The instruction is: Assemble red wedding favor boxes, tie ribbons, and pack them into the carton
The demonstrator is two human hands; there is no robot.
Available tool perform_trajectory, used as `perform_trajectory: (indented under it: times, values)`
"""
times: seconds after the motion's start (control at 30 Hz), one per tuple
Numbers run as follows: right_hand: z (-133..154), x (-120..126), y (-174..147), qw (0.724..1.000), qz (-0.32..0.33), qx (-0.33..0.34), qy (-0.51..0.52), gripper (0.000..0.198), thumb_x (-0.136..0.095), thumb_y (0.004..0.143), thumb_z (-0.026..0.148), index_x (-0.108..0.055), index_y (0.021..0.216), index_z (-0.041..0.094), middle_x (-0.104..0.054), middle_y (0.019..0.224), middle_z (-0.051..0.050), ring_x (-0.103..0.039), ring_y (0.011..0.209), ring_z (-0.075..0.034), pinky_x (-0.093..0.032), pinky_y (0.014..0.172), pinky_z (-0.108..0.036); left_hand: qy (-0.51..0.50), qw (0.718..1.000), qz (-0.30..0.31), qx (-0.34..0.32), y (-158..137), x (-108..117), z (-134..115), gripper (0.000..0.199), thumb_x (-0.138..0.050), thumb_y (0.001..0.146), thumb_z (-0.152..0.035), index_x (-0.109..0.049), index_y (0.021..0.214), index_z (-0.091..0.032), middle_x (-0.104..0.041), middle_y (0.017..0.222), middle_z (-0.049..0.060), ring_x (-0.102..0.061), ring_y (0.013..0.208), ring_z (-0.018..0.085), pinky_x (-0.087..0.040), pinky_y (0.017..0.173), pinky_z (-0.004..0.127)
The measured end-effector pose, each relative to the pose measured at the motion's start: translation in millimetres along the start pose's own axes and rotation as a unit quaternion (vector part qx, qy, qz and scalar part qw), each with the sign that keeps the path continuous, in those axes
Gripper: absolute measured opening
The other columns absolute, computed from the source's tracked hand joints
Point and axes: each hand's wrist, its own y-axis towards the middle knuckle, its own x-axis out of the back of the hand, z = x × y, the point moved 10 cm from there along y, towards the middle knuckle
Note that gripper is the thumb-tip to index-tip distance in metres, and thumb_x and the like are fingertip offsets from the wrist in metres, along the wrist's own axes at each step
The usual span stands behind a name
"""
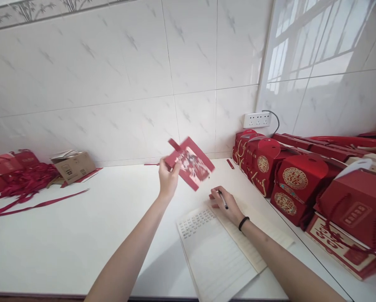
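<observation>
Left hand pinches blurred card above table, fingertips behind it hidden. Right hand, fingers curled, holds pen over notebook, bottom corner cut off. Open stretch leftward to ribbon; boxes crowd right.

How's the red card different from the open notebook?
The red card is held up in the left hand; the open notebook lies on the white tabletop. The card shows a printed picture; the notebook has handwriting. The card looks smaller than the notebook. Both have markings.
</observation>
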Motion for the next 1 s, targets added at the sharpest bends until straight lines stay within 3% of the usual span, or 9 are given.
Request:
perform_trajectory:
  times: [0.1,0.17,0.3,0.53,0.67,0.83,1.0]
  values:
    - [7,20,1,0.997,-0.073,0.03,0.023,0.048,-0.044,0.084,0.064,-0.048,0.09,0.017,-0.059,0.093,-0.01,-0.058,0.092,-0.023,-0.054,0.074,-0.035,0.005,0.987,0.144,0.07,-44,-27,22,0.027,-0.064,0.075,-0.033,-0.051,0.092,-0.017,-0.061,0.083,0.002,-0.058,0.075,0.015,-0.047,0.067,0.025]
    - [13,34,-1,0.989,-0.125,0.066,0.052,0.045,-0.046,0.085,0.063,-0.048,0.089,0.018,-0.06,0.098,-0.01,-0.057,0.097,-0.024,-0.052,0.082,-0.038,-0.002,0.971,0.21,0.118,-71,-34,40,0.026,-0.06,0.078,-0.037,-0.051,0.092,-0.017,-0.06,0.083,0.002,-0.058,0.074,0.016,-0.047,0.066,0.026]
    - [32,38,-7,0.975,-0.159,0.137,0.066,0.038,-0.049,0.087,0.056,-0.051,0.09,0.019,-0.061,0.103,-0.009,-0.056,0.103,-0.025,-0.047,0.09,-0.041,0.014,0.961,0.253,0.107,-87,-33,45,0.025,-0.057,0.08,-0.04,-0.049,0.088,-0.018,-0.057,0.081,0.001,-0.055,0.073,0.014,-0.045,0.067,0.025]
    - [91,26,-23,0.957,-0.137,0.254,0.024,0.024,-0.048,0.092,0.043,-0.053,0.094,0.02,-0.063,0.1,-0.008,-0.06,0.095,-0.022,-0.047,0.084,-0.039,0.023,0.962,0.257,0.083,-83,-32,33,0.017,-0.056,0.081,-0.034,-0.049,0.086,-0.019,-0.054,0.076,-0.001,-0.051,0.067,0.012,-0.042,0.064,0.024]
    - [112,10,-21,0.954,-0.075,0.289,0.01,0.018,-0.055,0.088,0.037,-0.051,0.09,0.019,-0.064,0.087,-0.005,-0.061,0.082,-0.02,-0.049,0.074,-0.034,0.038,0.963,0.259,0.071,-83,-31,29,0.013,-0.056,0.08,-0.029,-0.048,0.08,-0.018,-0.05,0.069,-0.003,-0.048,0.063,0.011,-0.04,0.06,0.023]
    - [111,-4,-24,0.951,-0.099,0.288,-0.054,0.015,-0.056,0.086,0.031,-0.049,0.079,0.02,-0.056,0.071,0.0,-0.055,0.065,-0.016,-0.045,0.062,-0.029,0.046,0.969,0.239,0.045,-78,-28,14,0.011,-0.057,0.08,-0.027,-0.051,0.078,-0.018,-0.055,0.071,-0.002,-0.052,0.064,0.011,-0.043,0.061,0.023]
    - [101,-14,-28,0.966,-0.059,0.253,-0.009,0.023,-0.058,0.087,0.033,-0.043,0.076,0.02,-0.055,0.067,0.002,-0.05,0.053,-0.013,-0.041,0.054,-0.027,0.039,0.983,0.18,0.002,-70,-23,-6,0.02,-0.064,0.077,-0.026,-0.047,0.072,-0.019,-0.066,0.087,0.002,-0.061,0.08,0.014,-0.05,0.071,0.026]
